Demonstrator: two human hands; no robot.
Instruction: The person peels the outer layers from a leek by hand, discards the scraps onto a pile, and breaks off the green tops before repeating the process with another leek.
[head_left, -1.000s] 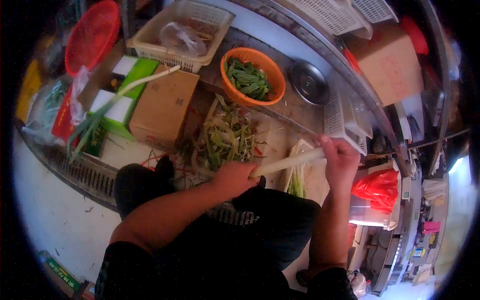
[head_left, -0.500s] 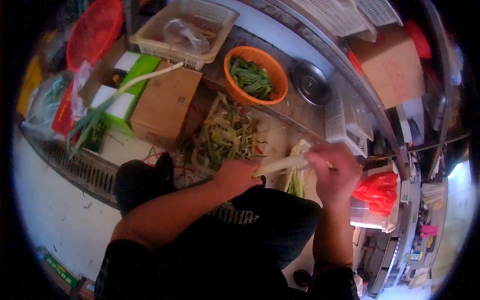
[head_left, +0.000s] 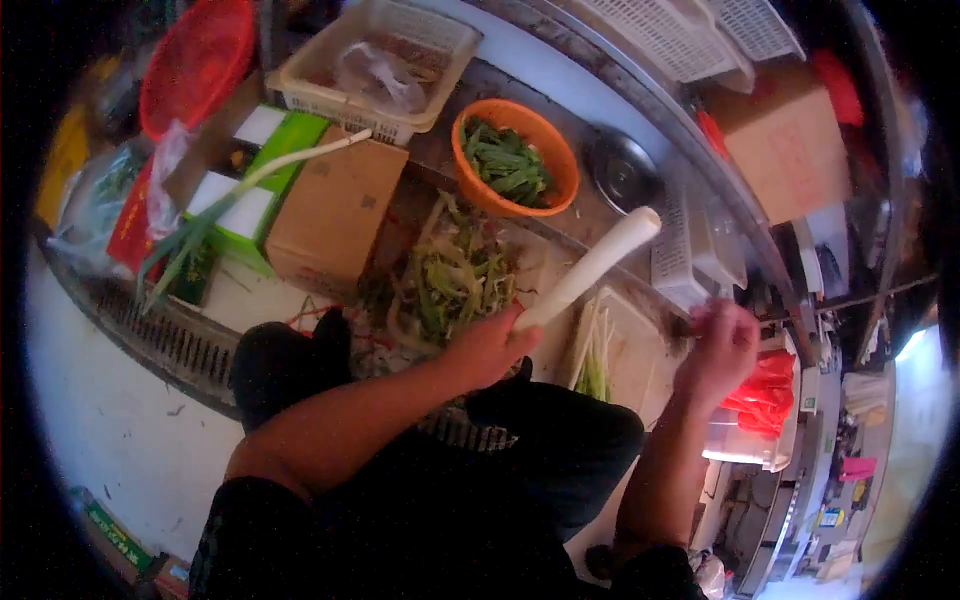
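My left hand (head_left: 495,350) is wrapped round the lower end of a thick white leek stalk (head_left: 592,268), which slants up to the right. Off to the right, apart from the leek, my right hand (head_left: 722,345) is raised with its fingers curled; whether anything small is in them cannot be made out. Below the leek, several pale green stalks (head_left: 594,365) lie in a shallow light tray (head_left: 635,325). A heap of green and yellowish trimmings (head_left: 455,275) lies in front of my left hand. Beyond it stands an orange basket (head_left: 567,165) holding cut green leaves (head_left: 503,160).
Another long leek (head_left: 270,160) lies across the green box (head_left: 290,150) and cardboard box (head_left: 340,215) at left. A cream crate (head_left: 440,85) holds a plastic bag. A round metal lid (head_left: 622,170) and white baskets (head_left: 680,250) sit at right. A red bag (head_left: 765,395) tops a bucket.
My right hand has come off the leek's upper end and moved to the right. The stalk, still in my left hand, now tilts more steeply upward.
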